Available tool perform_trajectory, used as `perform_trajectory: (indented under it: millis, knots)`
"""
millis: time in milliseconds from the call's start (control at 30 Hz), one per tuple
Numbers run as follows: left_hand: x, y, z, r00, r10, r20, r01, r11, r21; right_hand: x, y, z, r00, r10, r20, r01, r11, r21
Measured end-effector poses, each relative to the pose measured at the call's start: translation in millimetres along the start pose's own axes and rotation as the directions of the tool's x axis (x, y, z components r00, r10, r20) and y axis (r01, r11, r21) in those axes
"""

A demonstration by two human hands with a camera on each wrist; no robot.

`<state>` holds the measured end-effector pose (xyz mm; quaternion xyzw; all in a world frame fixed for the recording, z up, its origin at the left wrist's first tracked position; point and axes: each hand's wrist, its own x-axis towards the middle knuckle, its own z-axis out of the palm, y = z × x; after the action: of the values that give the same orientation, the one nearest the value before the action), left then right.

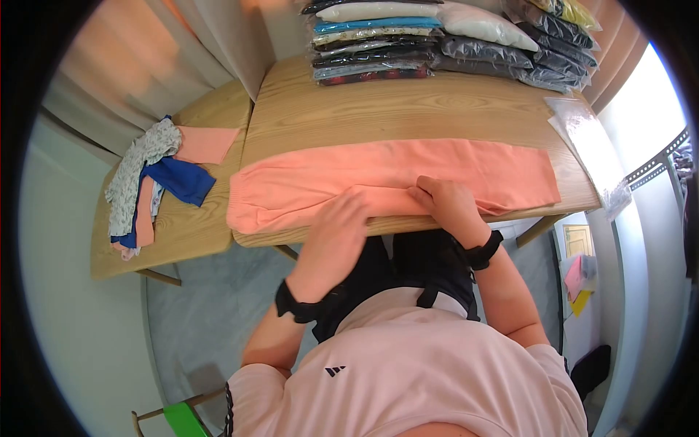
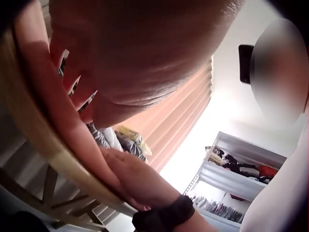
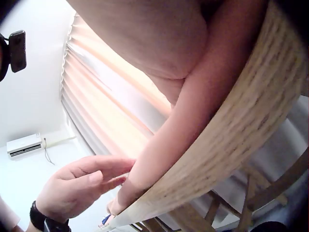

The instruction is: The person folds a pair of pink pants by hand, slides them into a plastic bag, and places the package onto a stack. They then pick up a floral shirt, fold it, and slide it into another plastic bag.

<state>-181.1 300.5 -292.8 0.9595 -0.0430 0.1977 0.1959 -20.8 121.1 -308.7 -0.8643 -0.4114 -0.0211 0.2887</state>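
Observation:
A salmon-pink garment (image 1: pixel 349 171), folded into a long strip with a gathered end at the left, lies along the table's near edge. My left hand (image 1: pixel 331 244) is at its near side, fingers extended and slightly blurred; in the right wrist view the left hand's (image 3: pixel 72 188) fingertips meet the cloth (image 3: pixel 169 140). Farther right, my right hand (image 1: pixel 453 207) has its fingers bent and pinches the fabric near a long fold. The right hand (image 2: pixel 140 179) also appears in the left wrist view, against the cloth (image 2: pixel 72 130). Its fingertips are partly hidden.
Bagged garments (image 1: pixel 378 44) are stacked at the table's back. Clear plastic bags (image 1: pixel 582 135) lie at the right end. On the left side table (image 1: pixel 186 244) are patterned, blue (image 1: pixel 178 178) and salmon clothes. A metal shelf (image 1: pixel 655 164) stands to the right.

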Motion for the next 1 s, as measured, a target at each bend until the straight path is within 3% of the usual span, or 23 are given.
perform_trajectory:
  millis: [67,267,367,433,500,567,633,667,700,767,800,833,900,933,967,1000]
  knots:
    - [4,14,15,0.999,-0.004,0.052,-0.005,0.984,0.178,1,0,-1,1.0,0.0,-0.012,0.0,1.0,-0.017]
    - [6,19,24,0.986,-0.087,0.141,0.044,0.957,0.287,-16,18,-29,0.995,0.103,0.016,-0.104,0.991,0.083]
    - [5,18,26,0.987,-0.077,0.138,0.034,0.956,0.292,-48,71,-61,0.979,0.161,-0.127,-0.176,0.977,-0.118]
    - [5,18,26,0.99,-0.059,0.129,0.022,0.963,0.268,-70,113,-81,0.883,0.121,-0.453,-0.347,0.82,-0.455]
    - [4,18,26,0.988,-0.075,0.132,0.034,0.957,0.289,-90,139,-100,0.785,0.408,-0.465,-0.594,0.71,-0.379]
    - [4,19,26,0.99,-0.066,0.128,0.03,0.963,0.266,-101,161,-106,0.77,0.376,-0.516,-0.581,0.748,-0.321]
    - [4,19,27,0.988,-0.086,0.128,0.047,0.957,0.285,-95,157,-117,0.683,0.534,-0.499,-0.675,0.723,-0.15]
    - [4,20,27,0.988,-0.08,0.129,0.041,0.96,0.278,-92,154,-121,0.636,0.632,-0.443,-0.694,0.72,0.03]
    - [4,19,27,0.988,-0.082,0.127,0.044,0.961,0.273,-90,162,-126,0.633,0.632,-0.447,-0.696,0.717,0.028]
    - [4,19,26,0.989,-0.086,0.123,0.05,0.961,0.272,-85,180,-131,0.606,0.787,-0.114,-0.732,0.608,0.308]
    - [4,19,27,0.988,-0.087,0.128,0.05,0.961,0.271,-78,166,-138,0.613,0.79,-0.003,-0.717,0.559,0.416]
    - [3,18,26,0.987,-0.092,0.135,0.052,0.961,0.27,-74,161,-139,0.618,0.786,0.002,-0.716,0.561,0.416]
    - [2,16,27,0.989,-0.08,0.123,0.045,0.963,0.265,-68,155,-138,0.664,0.743,-0.088,-0.223,0.309,0.925]
    - [1,16,27,0.992,-0.057,0.113,0.027,0.966,0.256,-65,151,-136,0.652,0.753,-0.082,-0.088,0.182,0.979]
    - [1,16,27,0.991,-0.062,0.115,0.031,0.966,0.255,-66,155,-127,0.653,0.754,-0.077,-0.093,0.181,0.979]
    - [1,16,27,0.991,-0.064,0.117,0.032,0.966,0.258,-69,163,-114,0.655,0.754,-0.056,0.092,-0.005,0.996]
